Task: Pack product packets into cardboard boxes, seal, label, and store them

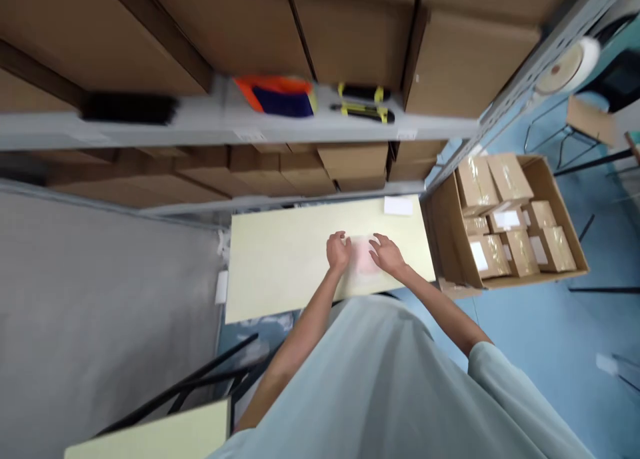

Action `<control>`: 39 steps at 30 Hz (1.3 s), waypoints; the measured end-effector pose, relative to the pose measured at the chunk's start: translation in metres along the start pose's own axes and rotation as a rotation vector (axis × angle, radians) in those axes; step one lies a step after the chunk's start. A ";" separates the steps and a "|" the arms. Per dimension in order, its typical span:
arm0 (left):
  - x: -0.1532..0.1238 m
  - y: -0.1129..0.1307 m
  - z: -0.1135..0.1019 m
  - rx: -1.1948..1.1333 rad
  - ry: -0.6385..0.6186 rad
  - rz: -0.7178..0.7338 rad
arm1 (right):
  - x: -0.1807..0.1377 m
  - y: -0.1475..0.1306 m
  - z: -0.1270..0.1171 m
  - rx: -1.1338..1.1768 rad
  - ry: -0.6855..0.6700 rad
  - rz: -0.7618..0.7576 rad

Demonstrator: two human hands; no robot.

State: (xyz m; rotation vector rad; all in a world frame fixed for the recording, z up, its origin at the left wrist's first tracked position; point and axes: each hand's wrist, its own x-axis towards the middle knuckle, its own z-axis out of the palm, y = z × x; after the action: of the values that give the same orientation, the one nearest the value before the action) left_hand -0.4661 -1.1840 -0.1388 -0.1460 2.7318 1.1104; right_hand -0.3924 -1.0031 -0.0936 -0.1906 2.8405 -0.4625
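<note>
A pale packet with a pink middle (365,256) is smeared by motion over the cream tabletop (280,259), so its kind cannot be made out. My left hand (339,251) is at its left side, fingers curved and thumb apart. On the opposite side is my right hand (388,253), its fingers spread and bent toward the packet. Neither hand is closed round it; whether the fingertips touch it I cannot tell. A white card or label (399,206) lies by the table's back edge, beyond my right hand.
Cardboard boxes (350,45) fill the shelf (200,129) above the table. On its edge lie box cutters (364,112), an orange and blue object (280,97) and a black item (129,108). At right stands a large open carton (450,225) of taped boxes. A grey wall is left.
</note>
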 end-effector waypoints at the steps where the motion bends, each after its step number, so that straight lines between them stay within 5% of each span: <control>1: 0.012 0.016 -0.006 -0.028 0.028 0.065 | 0.013 0.006 -0.018 -0.013 0.062 0.003; 9: 0.098 0.156 -0.082 -0.154 0.238 0.544 | 0.124 0.013 -0.182 -0.066 0.639 -0.088; 13: 0.124 0.207 -0.123 -0.160 0.326 0.652 | 0.169 0.000 -0.248 -0.094 0.623 -0.059; 16: 0.131 0.226 -0.145 -0.153 0.368 0.691 | 0.190 -0.011 -0.276 -0.113 0.515 -0.033; 25: 0.120 0.205 -0.171 -0.106 0.370 0.680 | 0.201 -0.031 -0.280 -0.121 0.480 0.055; 39: 0.078 0.171 -0.151 -0.243 0.240 0.523 | 0.188 -0.024 -0.272 -0.056 0.457 0.163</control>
State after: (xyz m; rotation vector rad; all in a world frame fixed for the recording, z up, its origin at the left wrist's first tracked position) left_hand -0.5905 -1.1685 0.0671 0.4597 2.9172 1.6537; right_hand -0.6441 -0.9773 0.1208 0.1586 3.2793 -0.4386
